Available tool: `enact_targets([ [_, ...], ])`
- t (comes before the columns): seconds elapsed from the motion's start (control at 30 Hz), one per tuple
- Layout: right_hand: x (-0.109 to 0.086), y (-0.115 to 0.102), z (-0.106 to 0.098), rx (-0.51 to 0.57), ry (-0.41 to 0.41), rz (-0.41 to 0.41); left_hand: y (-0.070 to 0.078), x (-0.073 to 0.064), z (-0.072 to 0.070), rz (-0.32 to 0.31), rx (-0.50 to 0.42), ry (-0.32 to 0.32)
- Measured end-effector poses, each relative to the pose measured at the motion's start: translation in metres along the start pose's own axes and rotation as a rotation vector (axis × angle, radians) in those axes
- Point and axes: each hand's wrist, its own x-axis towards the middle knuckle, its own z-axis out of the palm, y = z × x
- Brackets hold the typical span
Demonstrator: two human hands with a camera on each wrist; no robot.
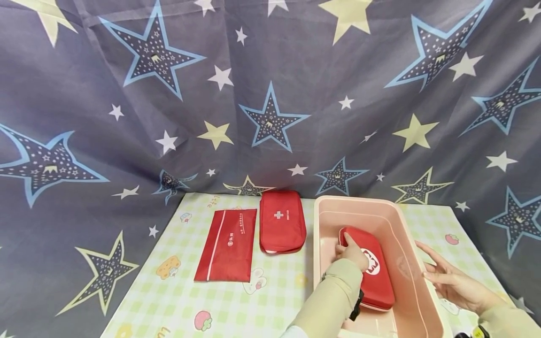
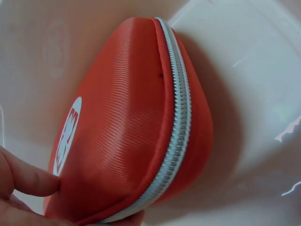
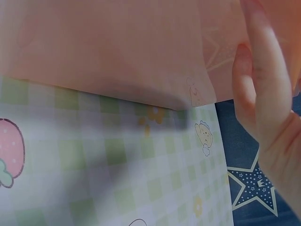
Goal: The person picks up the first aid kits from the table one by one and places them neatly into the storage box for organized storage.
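A red hard-shell first-aid case [image 1: 378, 286] with a white round emblem lies inside the pink plastic bin [image 1: 357, 203]. My left hand [image 1: 354, 253] reaches into the bin and grips the case near its far end. In the left wrist view, the thumb [image 2: 35, 179] presses the top beside the emblem, and a fingertip [image 2: 134, 220] shows under the edge by the silver zipper [image 2: 181, 113]. Outside the bin, my right hand [image 1: 456, 281] rests with its fingers extended against the right wall. From the right wrist, these fingers [image 3: 270, 70] appear alongside the pink wall [image 3: 108, 52].
Left of the bin, a red first-aid pouch [image 1: 282, 230] with a white cross lies on the checkered tablecloth [image 1: 169, 295]. Beside it is a flat red zip pouch [image 1: 236, 256]. A dark star-patterned curtain [image 1: 253, 61] hangs behind and around the table.
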Motion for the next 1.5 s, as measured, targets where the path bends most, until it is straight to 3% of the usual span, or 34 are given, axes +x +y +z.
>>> enact_targets([
  [0.13,0.0,-0.003,0.001,-0.036,0.027,0.011,0.001,0.0,0.001,-0.004,0.048,-0.001],
  [0.27,0.0,-0.004,0.001,-0.003,0.018,0.012,0.003,-0.003,-0.003,-0.006,0.094,-0.021],
  [0.47,-0.001,-0.002,0.001,0.012,0.022,0.013,0.005,-0.013,-0.014,0.017,0.1,-0.06],
  [0.6,-0.001,-0.002,0.002,0.0,0.031,0.015,0.005,-0.014,-0.012,0.031,0.118,-0.07],
  [0.73,-0.001,-0.001,0.002,0.011,0.028,0.015,0.003,-0.008,0.0,0.061,0.259,-0.044],
  [0.93,0.0,-0.001,0.002,0.032,0.017,0.006,-0.001,-0.001,0.017,0.161,0.565,0.081],
  [1.03,0.0,-0.001,0.001,0.044,0.018,0.007,0.0,-0.001,0.019,0.196,0.62,0.085],
  [1.27,0.0,-0.001,0.001,0.047,0.004,0.001,0.006,-0.008,0.011,0.256,0.7,0.021],
  [1.4,0.0,-0.001,0.001,0.038,0.014,0.006,0.011,-0.011,0.003,0.313,0.768,0.036],
  [1.5,0.0,-0.001,0.001,0.032,0.011,0.004,0.015,-0.015,-0.006,0.389,0.787,0.062],
])
